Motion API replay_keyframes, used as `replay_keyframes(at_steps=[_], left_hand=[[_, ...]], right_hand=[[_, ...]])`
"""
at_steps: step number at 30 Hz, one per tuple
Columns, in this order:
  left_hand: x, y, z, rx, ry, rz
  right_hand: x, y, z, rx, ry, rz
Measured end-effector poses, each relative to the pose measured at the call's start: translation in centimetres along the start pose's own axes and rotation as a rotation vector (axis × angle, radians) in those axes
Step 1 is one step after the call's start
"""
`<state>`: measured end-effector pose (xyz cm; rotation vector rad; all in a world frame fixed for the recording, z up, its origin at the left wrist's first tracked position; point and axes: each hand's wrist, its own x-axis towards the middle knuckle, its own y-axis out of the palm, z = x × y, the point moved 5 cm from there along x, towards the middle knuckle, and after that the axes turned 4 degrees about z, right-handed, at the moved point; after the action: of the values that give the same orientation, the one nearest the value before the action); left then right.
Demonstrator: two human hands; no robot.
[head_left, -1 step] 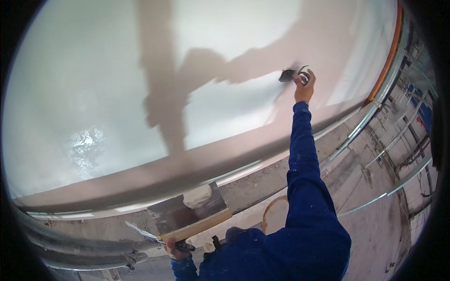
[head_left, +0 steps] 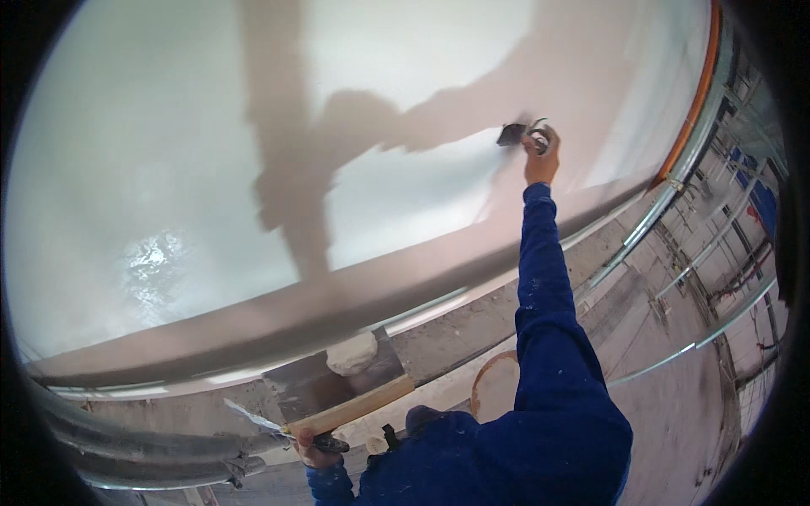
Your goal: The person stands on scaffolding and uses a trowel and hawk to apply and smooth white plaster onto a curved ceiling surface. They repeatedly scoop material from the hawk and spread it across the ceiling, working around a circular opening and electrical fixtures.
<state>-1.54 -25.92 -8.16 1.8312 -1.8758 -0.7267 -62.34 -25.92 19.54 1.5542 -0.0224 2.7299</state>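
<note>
Reaching out to the right, my right hand [head_left: 542,158] is closed round a small tool with a dark, flat end [head_left: 511,135] at the pale wall [head_left: 422,194]. A rounded part of the tool shows at the fingers; I cannot make out its exact kind. Low in view, my left hand [head_left: 316,451] grips a plasterer's hawk [head_left: 363,405], a dark flat plate with a wooden edge. On the plate sits a lump of off-white plaster [head_left: 352,354]. A putty knife [head_left: 253,415] with a smeared blade sticks out beside the same hand.
A wet, shiny patch [head_left: 154,263] marks the wall at left, and shadows of my arm and body fall across it. Grey wrapped pipes [head_left: 143,447] lie at lower left. Orange [head_left: 700,101] and metal pipes edge the wall at right, with scaffold tubes [head_left: 717,346] beyond.
The view has shifted very slightly, so the wall edge and my right hand appear a little further left. Both hands keep their hold.
</note>
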Motion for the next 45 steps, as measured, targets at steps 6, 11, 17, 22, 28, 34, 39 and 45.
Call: replay_keyframes(at_steps=[6,11,17,22,28,34,39,45], left_hand=[[0.4,0.9,-0.6,0.033,-0.103,0.036],[-0.3,-0.2,0.5,-0.018,-0.005,-0.021],[-2.3,2.0,1.2,-0.003,0.099,-0.112],[-3.2,4.8,2.2,0.057,0.171,-0.192],[-4.2,6.3,5.3,0.081,0.173,-0.254],[-6.5,6.9,8.4,-0.004,0.116,-0.451],[-7.5,8.2,10.1,-0.04,0.047,-0.451],[-6.5,9.2,8.7,0.067,0.133,-0.244]], right_hand=[[-1.0,1.7,0.6,-0.133,-0.179,0.177],[0.0,2.8,0.5,-0.075,-0.208,0.168],[2.3,2.6,4.3,-0.23,-0.399,0.095],[3.6,2.5,7.4,-0.169,-0.586,0.179],[2.9,4.8,4.0,-0.147,-0.879,0.121],[1.8,5.5,2.4,0.267,-0.799,-0.036],[2.0,5.3,1.9,0.278,-0.74,0.002],[0.9,5.5,1.1,0.057,-0.814,0.149]])
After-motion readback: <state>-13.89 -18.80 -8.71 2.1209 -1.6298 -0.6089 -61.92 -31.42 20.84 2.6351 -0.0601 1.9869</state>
